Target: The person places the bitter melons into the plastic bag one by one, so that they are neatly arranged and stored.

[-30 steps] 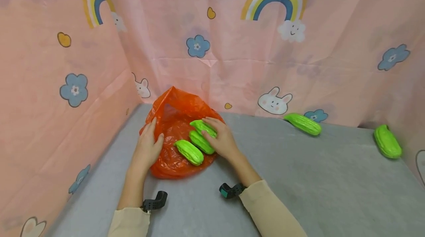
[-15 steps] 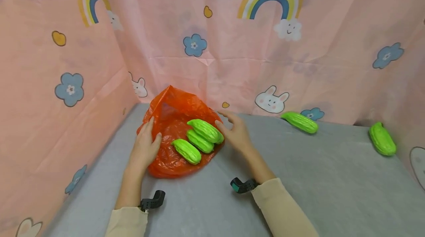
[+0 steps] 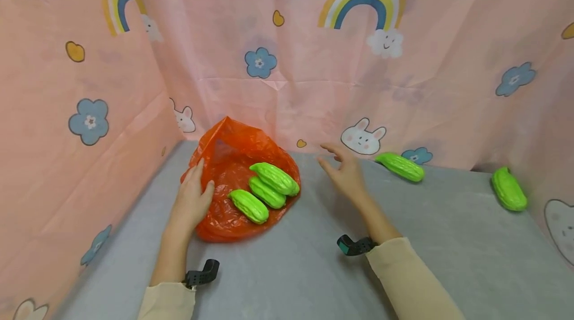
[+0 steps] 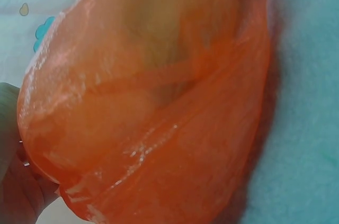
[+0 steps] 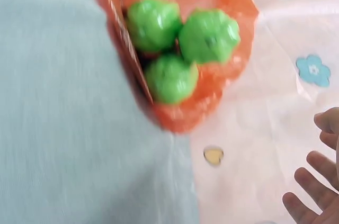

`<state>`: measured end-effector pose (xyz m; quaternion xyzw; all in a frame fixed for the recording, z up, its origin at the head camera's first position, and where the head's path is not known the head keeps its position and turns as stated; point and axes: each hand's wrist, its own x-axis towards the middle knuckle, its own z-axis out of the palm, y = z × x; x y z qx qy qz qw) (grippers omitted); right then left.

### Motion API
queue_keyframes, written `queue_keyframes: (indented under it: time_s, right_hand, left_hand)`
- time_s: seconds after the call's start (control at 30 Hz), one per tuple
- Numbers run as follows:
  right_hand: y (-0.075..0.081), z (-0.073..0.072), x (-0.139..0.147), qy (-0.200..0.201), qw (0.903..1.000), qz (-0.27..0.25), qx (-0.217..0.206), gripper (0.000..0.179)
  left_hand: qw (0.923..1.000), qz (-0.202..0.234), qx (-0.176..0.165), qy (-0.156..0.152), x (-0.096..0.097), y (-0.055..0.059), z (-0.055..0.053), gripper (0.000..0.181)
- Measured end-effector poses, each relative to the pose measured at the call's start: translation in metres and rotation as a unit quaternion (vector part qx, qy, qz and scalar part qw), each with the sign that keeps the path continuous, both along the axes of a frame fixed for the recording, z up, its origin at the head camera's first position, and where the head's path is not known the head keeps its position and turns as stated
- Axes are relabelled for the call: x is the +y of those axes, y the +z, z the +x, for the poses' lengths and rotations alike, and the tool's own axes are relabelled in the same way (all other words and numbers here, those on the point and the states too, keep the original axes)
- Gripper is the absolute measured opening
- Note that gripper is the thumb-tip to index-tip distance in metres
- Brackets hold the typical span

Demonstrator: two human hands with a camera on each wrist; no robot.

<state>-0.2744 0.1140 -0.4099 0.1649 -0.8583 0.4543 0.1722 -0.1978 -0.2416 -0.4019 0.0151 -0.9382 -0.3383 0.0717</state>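
An orange plastic bag lies with its mouth spread towards me. My left hand holds its left rim, thumb over the inner side; in the left wrist view the bag's film hides much of that hand. Several bright green, ribbed bitter melons rest in the bag, their rounded ends facing the right wrist camera. My right hand is off to the right of the bag, fingers spread and holding nothing. Nearest to it is a loose bitter melon by the back wall.
Another bitter melon lies at the far right, near the right wall. The grey table surface meets a pink printed cloth at the back and sides. Black cameras are strapped on both wrists.
My right hand has let go of a bitter melon on the right side of the pile and moved right, away from the bag. My left hand keeps its place at the rim.
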Motion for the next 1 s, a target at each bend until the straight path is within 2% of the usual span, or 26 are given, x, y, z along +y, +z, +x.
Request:
queue_keyframes:
  time_s: [0.17, 0.4, 0.6, 0.83, 1.0]
  right_hand:
    - [0.002, -0.006, 0.031, -0.043, 0.9989, -0.002, 0.016, 0.039]
    - [0.000, -0.009, 0.075, -0.106, 0.9940, 0.026, 0.003, 0.038]
    - [-0.001, -0.010, 0.106, -0.121, 0.9912, 0.052, -0.007, 0.042]
    - [-0.010, -0.014, 0.135, -0.150, 0.9833, 0.098, -0.031, 0.048]
    - [-0.015, -0.014, 0.151, -0.143, 0.9815, 0.116, -0.052, 0.052]
  left_hand:
    - [1.0000, 0.002, 0.003, -0.001, 0.000, 0.002, 0.001, 0.067]
    - [1.0000, 0.007, 0.004, -0.004, 0.001, 0.002, 0.004, 0.068]
    - [1.0000, 0.004, 0.007, -0.002, 0.000, 0.002, 0.004, 0.068]
    - [1.0000, 0.000, 0.006, -0.006, -0.001, 0.002, 0.008, 0.068]
    - [0.9999, 0.000, 0.012, -0.009, 0.000, 0.004, 0.008, 0.067]
